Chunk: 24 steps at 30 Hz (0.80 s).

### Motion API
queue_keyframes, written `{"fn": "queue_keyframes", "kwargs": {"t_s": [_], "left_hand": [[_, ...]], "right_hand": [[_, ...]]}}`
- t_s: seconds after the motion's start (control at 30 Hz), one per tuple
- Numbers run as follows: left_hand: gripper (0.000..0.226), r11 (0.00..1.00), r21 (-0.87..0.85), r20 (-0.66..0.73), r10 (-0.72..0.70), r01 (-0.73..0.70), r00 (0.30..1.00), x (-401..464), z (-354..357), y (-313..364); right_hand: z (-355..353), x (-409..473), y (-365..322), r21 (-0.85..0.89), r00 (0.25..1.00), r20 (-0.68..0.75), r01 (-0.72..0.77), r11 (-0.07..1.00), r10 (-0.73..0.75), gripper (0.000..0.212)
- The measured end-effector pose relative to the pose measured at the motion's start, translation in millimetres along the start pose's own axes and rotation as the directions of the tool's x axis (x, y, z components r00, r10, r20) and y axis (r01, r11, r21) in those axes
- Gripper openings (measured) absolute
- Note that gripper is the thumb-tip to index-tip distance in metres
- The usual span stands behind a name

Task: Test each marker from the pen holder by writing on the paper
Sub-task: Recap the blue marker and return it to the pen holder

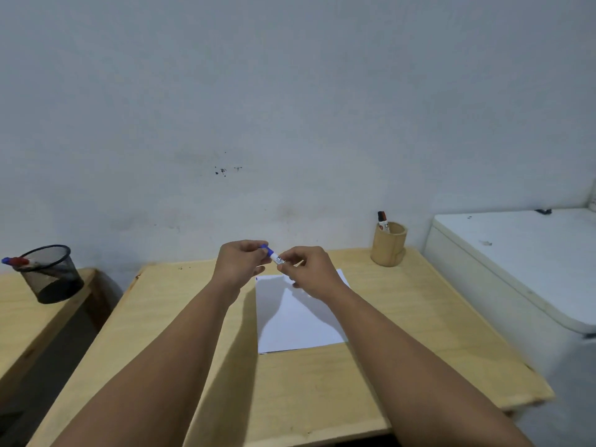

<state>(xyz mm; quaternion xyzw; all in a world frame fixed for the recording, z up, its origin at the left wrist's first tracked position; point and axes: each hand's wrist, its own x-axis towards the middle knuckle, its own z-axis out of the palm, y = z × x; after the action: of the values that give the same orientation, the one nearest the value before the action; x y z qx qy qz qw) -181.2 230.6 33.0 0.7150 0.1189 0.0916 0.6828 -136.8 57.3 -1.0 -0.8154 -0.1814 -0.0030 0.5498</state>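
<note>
I hold a white marker with a blue cap in both hands, above the far edge of the white paper. My left hand pinches the blue cap end, and my right hand grips the white barrel. The cap looks seated on the marker. A wooden pen holder stands at the desk's far right with one black-capped marker sticking out of it. The paper lies flat on the light wooden desk, with a small blue mark at its far left corner.
A black mesh cup on a second wooden table at the left holds red and blue markers. A white chest-like appliance stands beside the desk's right edge. A bare wall rises right behind the desk.
</note>
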Motion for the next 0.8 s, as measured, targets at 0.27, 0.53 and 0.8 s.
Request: {"fn": "queue_keyframes", "kwargs": {"t_s": [0.27,0.53,0.8], "left_hand": [[0.02,1.0,-0.012,0.11,-0.018,0.02,0.994,18.5,93.0,10.2],[0.064,0.997,0.076,0.219,-0.019,0.003,0.975,64.6,220.0,16.8],[0.104,0.886,0.413,0.254,0.107,-0.209,0.961,94.5,285.8,-35.1]], "right_hand": [[-76.2,-0.4,25.3,0.045,0.988,-0.128,-0.081,0.996,0.086,0.01],[-225.7,57.4,35.7,-0.127,0.862,-0.506,-0.04,0.991,-0.03,0.009],[-261.3,99.4,77.1,-0.095,0.844,-0.535,-0.116,0.989,0.047,0.016]]}}
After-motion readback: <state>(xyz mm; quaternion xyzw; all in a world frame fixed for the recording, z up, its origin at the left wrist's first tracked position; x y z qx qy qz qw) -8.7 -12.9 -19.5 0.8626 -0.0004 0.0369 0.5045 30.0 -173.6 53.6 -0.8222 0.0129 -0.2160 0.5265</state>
